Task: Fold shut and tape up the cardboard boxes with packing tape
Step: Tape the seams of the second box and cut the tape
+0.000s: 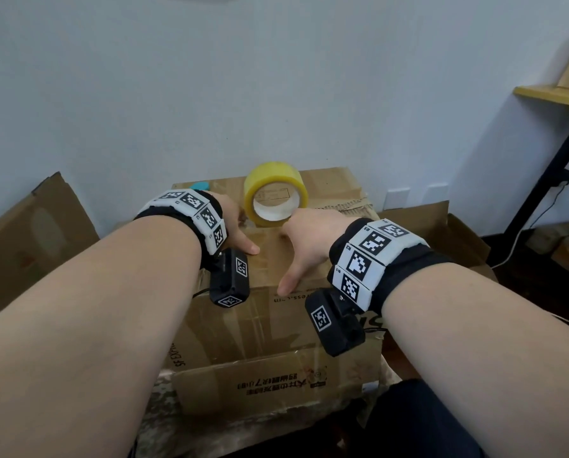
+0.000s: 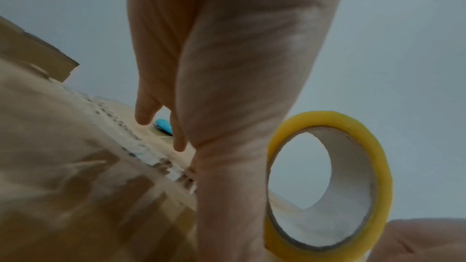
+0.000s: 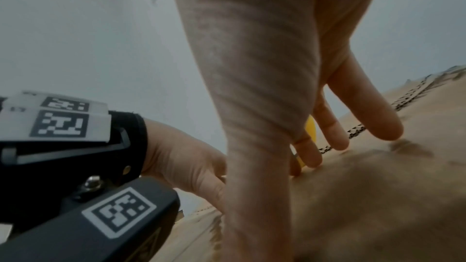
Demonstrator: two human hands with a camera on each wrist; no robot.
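A brown cardboard box (image 1: 276, 328) stands in front of me with its top flaps folded down. A yellow roll of packing tape (image 1: 275, 194) stands on edge on the box top, near the far side. My left hand (image 1: 235, 226) lies flat on the top just left of the roll, its fingers (image 2: 176, 136) straight and pointing down at the cardboard. My right hand (image 1: 304, 236) presses the top just right of the roll with spread, straight fingers (image 3: 365, 115). Neither hand holds the tape roll (image 2: 327, 184), which stands between them.
A small blue object (image 1: 200, 185) lies on the box's far left corner. Open cardboard boxes stand at the left (image 1: 35, 233) and right (image 1: 441, 233). A wooden table (image 1: 554, 94) with black legs is at the far right, and a white wall is behind.
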